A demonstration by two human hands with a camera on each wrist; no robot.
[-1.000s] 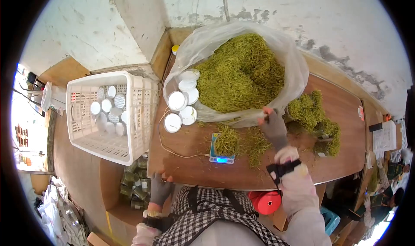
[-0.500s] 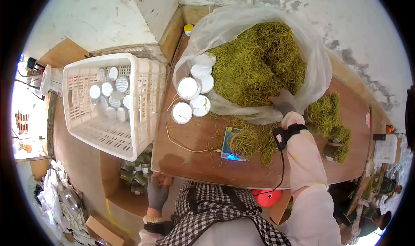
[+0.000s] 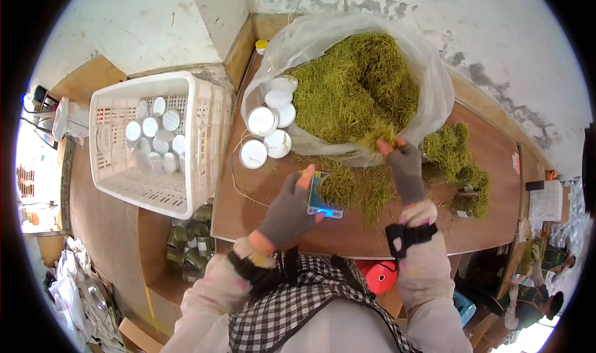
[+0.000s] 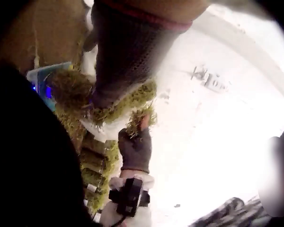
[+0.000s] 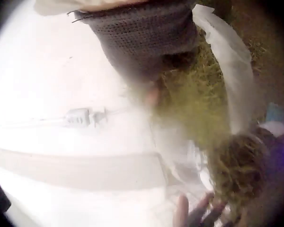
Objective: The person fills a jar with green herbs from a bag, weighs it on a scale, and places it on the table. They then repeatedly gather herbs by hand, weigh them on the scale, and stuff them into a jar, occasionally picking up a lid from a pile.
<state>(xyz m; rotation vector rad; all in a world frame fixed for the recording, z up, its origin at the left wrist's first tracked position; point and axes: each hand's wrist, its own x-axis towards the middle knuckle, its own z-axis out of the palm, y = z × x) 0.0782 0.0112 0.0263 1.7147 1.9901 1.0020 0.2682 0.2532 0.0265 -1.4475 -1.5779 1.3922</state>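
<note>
In the head view my right hand (image 3: 405, 170) pinches a tuft of dried green strands (image 3: 380, 134) at the near rim of a clear plastic bag (image 3: 434, 73) heaped with the same strands (image 3: 341, 86). My left hand (image 3: 287, 211), in a grey fingerless glove, is beside a small blue scale (image 3: 315, 199) with a lit display, its fingers spread toward a strand-filled container (image 3: 337, 187) on it. The left wrist view also shows the tuft (image 4: 141, 120) in my right hand (image 4: 135, 150). In the right wrist view the strands in that hand are blurred.
Round white lids (image 3: 253, 153) lie left of the bag. A white crate (image 3: 192, 148) with more lids stands further left. Strand-topped containers (image 3: 475, 194) sit at the table's right, loose strands (image 3: 372, 198) beside the scale. Below left, a cardboard box (image 3: 155, 247) holds filled jars (image 3: 197, 241).
My right hand has come back from inside the bag toward its near rim with a tuft. My left hand has risen from below the table edge to the scale.
</note>
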